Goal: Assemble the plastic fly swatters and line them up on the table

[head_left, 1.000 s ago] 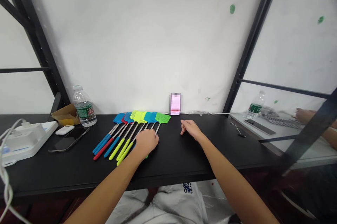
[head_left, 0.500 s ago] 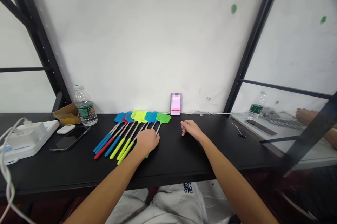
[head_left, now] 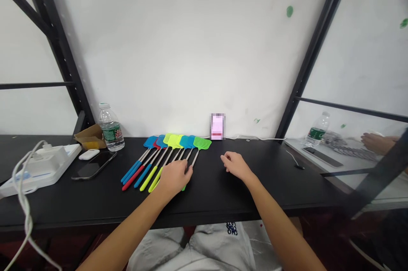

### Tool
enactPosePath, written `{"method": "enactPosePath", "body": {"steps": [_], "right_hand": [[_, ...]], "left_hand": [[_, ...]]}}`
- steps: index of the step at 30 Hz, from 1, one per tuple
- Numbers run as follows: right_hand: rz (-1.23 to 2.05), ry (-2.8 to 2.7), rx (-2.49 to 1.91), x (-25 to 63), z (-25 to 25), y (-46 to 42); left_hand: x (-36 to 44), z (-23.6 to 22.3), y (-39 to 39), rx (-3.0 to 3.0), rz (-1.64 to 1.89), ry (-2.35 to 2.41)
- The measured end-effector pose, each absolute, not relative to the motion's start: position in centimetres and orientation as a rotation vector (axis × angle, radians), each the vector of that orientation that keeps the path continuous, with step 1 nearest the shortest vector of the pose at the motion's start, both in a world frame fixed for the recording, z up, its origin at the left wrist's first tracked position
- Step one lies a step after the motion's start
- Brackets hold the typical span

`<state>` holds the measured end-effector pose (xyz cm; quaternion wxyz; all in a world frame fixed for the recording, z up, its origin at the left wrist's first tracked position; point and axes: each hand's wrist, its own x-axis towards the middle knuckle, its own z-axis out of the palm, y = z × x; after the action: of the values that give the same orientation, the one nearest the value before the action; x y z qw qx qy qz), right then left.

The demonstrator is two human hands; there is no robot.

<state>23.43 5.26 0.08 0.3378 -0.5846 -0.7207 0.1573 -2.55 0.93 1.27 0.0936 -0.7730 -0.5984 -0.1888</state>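
Head camera looks down on a person's left hand lying over the fanned handles of a row of plastic fly swatters, fingers curved downward at the right of the row; whether it grips a handle or only rests there cannot be told. The right hand sits open and empty on the desk at 3 o'clock from the row, fingers loosely curled, touching nothing else. The swatters lie side by side, their blue, red, yellow-green and green mesh heads at 12 o'clock near the wall, and a green handle end shows just below the left hand. Beyond them stands a pixelated upright phone. At 9 to 10 o'clock are a water bottle, a cardboard scrap, a smartphone and a white power strip trailing a white cable. The black desk meets a white wall between black metal frame posts. Far off at 3 o'clock, a second person's hand lies past a frame bar.
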Motion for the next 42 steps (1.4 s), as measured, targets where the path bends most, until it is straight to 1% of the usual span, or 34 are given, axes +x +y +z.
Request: {"method": "enactPosePath", "body": {"steps": [4,6,18,25,42], "right_hand": [[0.175,-2.005,-1.587,22.0,-0.4,2.7],[0.130,-2.053,-1.619,21.5,-0.4,2.2],[0.297,-2.133,-1.698,21.3,0.2,2.9],[0.204,-2.109,-1.830,20.4,0.5,2.4],[0.163,-2.153,-1.773,20.1,0.7,2.2]], "left_hand": [[-2.5,0.9,0.2,-2.274,-0.612,-1.743],[-2.3,0.9,0.1,-2.264,-0.614,-1.752],[-2.4,0.8,0.3,-2.302,-0.619,-1.768],[-2.5,0.6,0.5,-2.341,-0.589,-1.773],[-2.5,0.8,0.3,-2.334,-0.630,-1.908]]}}
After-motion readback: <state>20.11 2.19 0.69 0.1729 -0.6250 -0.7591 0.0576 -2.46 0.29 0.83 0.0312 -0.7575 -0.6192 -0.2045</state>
